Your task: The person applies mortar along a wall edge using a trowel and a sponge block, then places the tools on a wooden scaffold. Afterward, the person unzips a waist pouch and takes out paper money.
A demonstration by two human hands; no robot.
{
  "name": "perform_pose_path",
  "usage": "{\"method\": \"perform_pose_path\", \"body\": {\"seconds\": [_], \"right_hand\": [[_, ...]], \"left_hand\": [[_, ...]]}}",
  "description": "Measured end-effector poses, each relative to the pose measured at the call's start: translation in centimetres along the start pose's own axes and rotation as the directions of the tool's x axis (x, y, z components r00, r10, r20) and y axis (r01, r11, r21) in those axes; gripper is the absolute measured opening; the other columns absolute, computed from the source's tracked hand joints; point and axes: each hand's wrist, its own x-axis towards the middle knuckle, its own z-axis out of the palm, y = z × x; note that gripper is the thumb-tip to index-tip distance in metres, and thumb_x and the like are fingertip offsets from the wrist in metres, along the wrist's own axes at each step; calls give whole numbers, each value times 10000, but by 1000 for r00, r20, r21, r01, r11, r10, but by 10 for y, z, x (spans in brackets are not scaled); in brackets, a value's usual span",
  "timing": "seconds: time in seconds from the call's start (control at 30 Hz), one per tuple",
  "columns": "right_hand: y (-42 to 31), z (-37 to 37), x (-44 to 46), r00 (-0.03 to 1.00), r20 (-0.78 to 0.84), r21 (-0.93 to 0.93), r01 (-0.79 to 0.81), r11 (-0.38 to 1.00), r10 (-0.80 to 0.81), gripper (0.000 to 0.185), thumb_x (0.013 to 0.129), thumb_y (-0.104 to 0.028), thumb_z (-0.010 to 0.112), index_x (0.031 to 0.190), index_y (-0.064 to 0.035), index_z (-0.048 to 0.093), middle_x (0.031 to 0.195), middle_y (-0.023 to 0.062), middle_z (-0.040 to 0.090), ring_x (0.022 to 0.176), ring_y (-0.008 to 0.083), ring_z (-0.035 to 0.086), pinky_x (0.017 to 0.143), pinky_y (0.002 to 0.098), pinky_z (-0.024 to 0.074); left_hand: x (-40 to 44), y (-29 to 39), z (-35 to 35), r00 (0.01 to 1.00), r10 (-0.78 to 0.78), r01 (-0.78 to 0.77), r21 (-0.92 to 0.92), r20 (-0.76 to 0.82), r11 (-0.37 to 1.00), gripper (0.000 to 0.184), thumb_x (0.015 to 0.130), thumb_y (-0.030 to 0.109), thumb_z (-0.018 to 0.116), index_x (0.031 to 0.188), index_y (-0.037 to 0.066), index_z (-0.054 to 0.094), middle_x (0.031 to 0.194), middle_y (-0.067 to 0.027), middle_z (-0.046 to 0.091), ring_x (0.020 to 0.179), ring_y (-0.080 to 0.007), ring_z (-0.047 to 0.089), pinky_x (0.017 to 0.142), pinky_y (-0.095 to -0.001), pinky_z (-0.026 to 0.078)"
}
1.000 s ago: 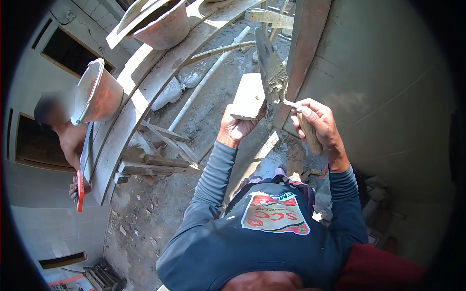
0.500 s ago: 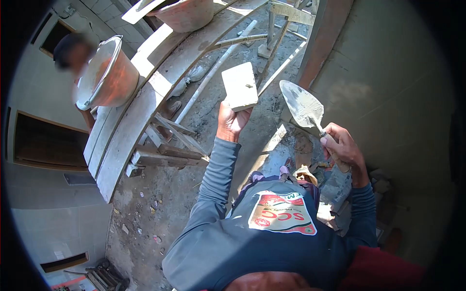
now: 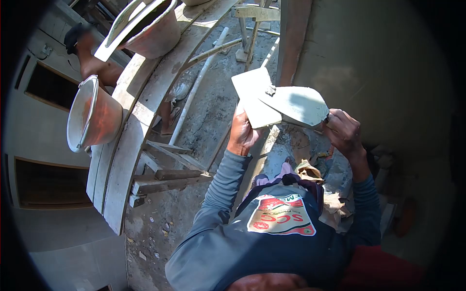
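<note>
My left hand [image 3: 242, 135] grips a pale, thick rectangular block [image 3: 250, 82] from below, its fingers mostly behind the block. In my right hand [image 3: 343, 133] is a trowel [image 3: 303, 104], its broad blade smeared with light grey mortar. The blade lies across the right side of the block, its tip over the block's face. A small lump of mortar [image 3: 270, 90] sits at that tip. My right fingers are closed round the trowel's handle, which they mostly hide.
Long planks [image 3: 127, 167] form a raised platform on wooden trestles at left. An orange-stained bucket [image 3: 94, 116] and a larger tub [image 3: 158, 36] stand on it. Behind the planks is another person [image 3: 99, 65]. A plain wall [image 3: 378, 72] rises at right; rubble and torn paper [image 3: 335, 206] lie below.
The trowel has swung left and turned flatter, bringing its blade onto the block. The block has tilted and moved slightly right and down. My view has shifted; the other person stands more upright.
</note>
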Motion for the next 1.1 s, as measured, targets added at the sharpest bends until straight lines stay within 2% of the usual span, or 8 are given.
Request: {"method": "perform_pose_path", "body": {"seconds": [0.2, 0.47, 0.5, 0.57, 0.67, 0.83, 0.97, 1.1], "right_hand": [[58, -7, -4, 982, -177, -45, -73, 996, 64, 249, 676, -20, 749, 873, 12, 599, 916, 143, 649, 781, 307, 657, 638, 348, 532], [136, 37, -59, 885, -302, 262, -279, 924, 353, 355, 730, 30, 763, 1045, 52, 602, 955, 127, 655, 819, 200, 651, 723, 279, 508], [137, 49, -70, 875, -288, 282, -312, 907, 390, 355, 730, 30, 763, 1045, 52, 602, 955, 127, 655, 819, 200, 651, 723, 279, 508], [134, 79, -99, 672, -94, 640, -525, 562, 735, 310, 766, -19, 766, 1010, 43, 586, 934, 88, 659, 819, 159, 632, 748, 256, 491], [144, 126, -137, 591, 261, 925, -380, -21, 763, 316, 874, -186, 694, 1054, 51, 590, 889, 94, 644, 823, 149, 613, 764, 279, 498], [143, 212, -167, 573, 689, 609, -126, -783, 443, 467, 888, -420, 593, 963, 40, 580, 783, 127, 603, 644, 190, 589, 590, 309, 489], [122, 290, -186, 681, 681, 262, 118, -958, 270, 461, 829, -470, 603, 966, -33, 552, 680, 57, 524, 500, 174, 507, 479, 290, 425], [113, 348, -208, 616, 715, 140, 336, -931, 330, 462, 942, -505, 463, 940, -49, 536, 679, 36, 496, 462, 136, 470, 417, 263, 395]], "left_hand": [[7, -17, 7, 982, -186, 171, 301, 25, 938, 504, 912, 106, 568, 1363, -22, 381, 1228, -148, 581, 1041, -233, 646, 876, -367, 555], [-2, -32, -92, 946, -150, 234, 283, -287, 930, 502, 841, 83, 511, 1309, -79, 432, 1209, -211, 590, 1041, -305, 642, 879, -421, 548], [-10, -31, -110, 914, -211, 249, 68, -347, 966, 482, 842, 69, 504, 1297, -80, 447, 1204, -224, 588, 1056, -323, 631, 892, -432, 538], [-25, -38, -129, 856, -224, 209, -84, -467, 974, 433, 880, 63, 487, 1289, -76, 467, 1214, -230, 581, 1093, -325, 608, 916, -422, 529], [-47, -44, -160, 745, -293, 234, -176, -600, 956, 391, 886, 45, 486, 1257, -78, 489, 1220, -242, 556, 1097, -348, 581, 928, -444, 512], [-80, -42, -216, 620, -365, 291, -228, -695, 929, 395, 867, 20, 510, 1245, -88, 481, 1217, -258, 530, 1091, -378, 559, 951, -431, 497], [-80, -37, -236, 659, -408, 522, -6, -631, 853, 393, 854, -46, 474, 1243, -102, 471, 1170, -210, 564, 1082, -323, 573, 940, -423, 492], [-71, -53, -261, 378, -364, 518, -131, -851, 845, 426, 877, 32, 464, 1281, -99, 473, 1274, -207, 554, 1152, -298, 570, 1019, -425, 456]]}}
